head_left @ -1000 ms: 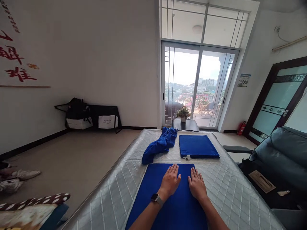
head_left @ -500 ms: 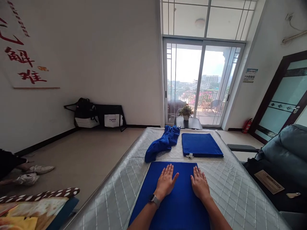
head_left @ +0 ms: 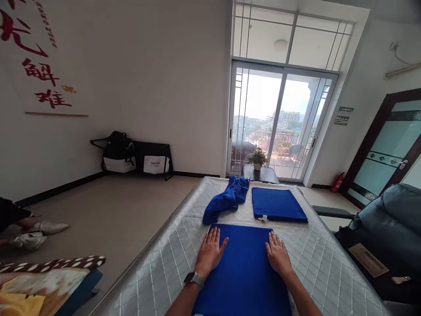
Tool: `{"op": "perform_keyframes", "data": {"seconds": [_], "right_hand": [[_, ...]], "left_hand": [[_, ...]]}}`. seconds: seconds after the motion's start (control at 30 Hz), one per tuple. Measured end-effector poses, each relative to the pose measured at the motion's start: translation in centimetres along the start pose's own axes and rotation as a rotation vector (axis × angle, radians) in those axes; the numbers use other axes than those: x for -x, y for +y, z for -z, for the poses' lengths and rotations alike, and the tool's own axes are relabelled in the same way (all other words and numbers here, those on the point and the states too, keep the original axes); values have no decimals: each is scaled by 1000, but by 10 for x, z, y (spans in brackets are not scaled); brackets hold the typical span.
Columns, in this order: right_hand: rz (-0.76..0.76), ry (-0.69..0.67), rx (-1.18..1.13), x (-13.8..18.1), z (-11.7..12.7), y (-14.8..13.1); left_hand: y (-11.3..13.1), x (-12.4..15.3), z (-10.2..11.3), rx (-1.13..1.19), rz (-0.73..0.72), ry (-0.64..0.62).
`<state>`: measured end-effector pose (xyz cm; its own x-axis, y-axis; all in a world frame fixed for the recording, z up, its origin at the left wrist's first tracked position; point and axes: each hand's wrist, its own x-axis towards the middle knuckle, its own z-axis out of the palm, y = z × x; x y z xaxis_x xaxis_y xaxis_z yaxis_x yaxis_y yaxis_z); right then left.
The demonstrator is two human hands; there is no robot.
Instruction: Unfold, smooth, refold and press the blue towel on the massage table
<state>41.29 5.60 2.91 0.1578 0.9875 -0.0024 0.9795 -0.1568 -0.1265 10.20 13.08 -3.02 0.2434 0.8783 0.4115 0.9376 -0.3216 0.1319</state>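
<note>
A flat blue towel (head_left: 245,267) lies spread on the quilted grey mattress (head_left: 322,267) right in front of me. My left hand (head_left: 209,253), with a watch on its wrist, rests palm down and fingers stretched on the towel's left edge. My right hand (head_left: 279,256) lies flat and open on the towel's right side. Farther back a neatly folded blue towel (head_left: 278,204) sits on the mattress, and a crumpled blue towel (head_left: 226,198) lies to its left.
A small dark table with a potted plant (head_left: 258,158) stands beyond the mattress before the glass sliding door. A grey armchair (head_left: 388,228) is at the right. Bags (head_left: 134,158) line the left wall, shoes (head_left: 36,232) lie on the floor, and patterned bedding (head_left: 46,285) is at lower left.
Both hands have slid apart across the flat towel, the left toward its left edge and the right toward its right side. The view has shifted slightly.
</note>
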Motion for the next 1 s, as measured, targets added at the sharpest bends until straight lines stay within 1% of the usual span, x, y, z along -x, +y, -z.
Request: {"op": "perform_keyframes", "data": {"seconds": [0.13, 0.27, 0.4, 0.57, 0.63, 0.7, 0.77, 0.83, 0.93, 1.0], "right_hand": [[9, 21, -5, -14, 9, -2], [4, 23, -15, -21, 0, -4], [-2, 46, -45, -21, -9, -3], [4, 47, -79, -19, -5, -4], [-2, 43, -85, -18, -3, -4], [-3, 42, -96, -17, -2, -5], [-3, 44, -108, -17, -2, -6], [-5, 51, -116, -17, -2, -6], [-5, 56, -117, -17, -2, -5], [14, 49, -98, -16, -3, -3]], "left_hand": [[-2, 0, -2, 15, -17, 26], [-2, 1, -2, 3, -9, 17], [-1, 0, -2, -9, -24, 13], [-5, 0, -2, -25, -15, -38], [-7, 0, 0, -29, -20, -38], [-3, -3, 3, -38, 0, -35], [10, -7, 7, -36, 12, -39], [37, -13, 10, 7, -48, -67], [95, -24, 10, 131, -238, -143], [136, -30, 7, 178, -332, -169]]}}
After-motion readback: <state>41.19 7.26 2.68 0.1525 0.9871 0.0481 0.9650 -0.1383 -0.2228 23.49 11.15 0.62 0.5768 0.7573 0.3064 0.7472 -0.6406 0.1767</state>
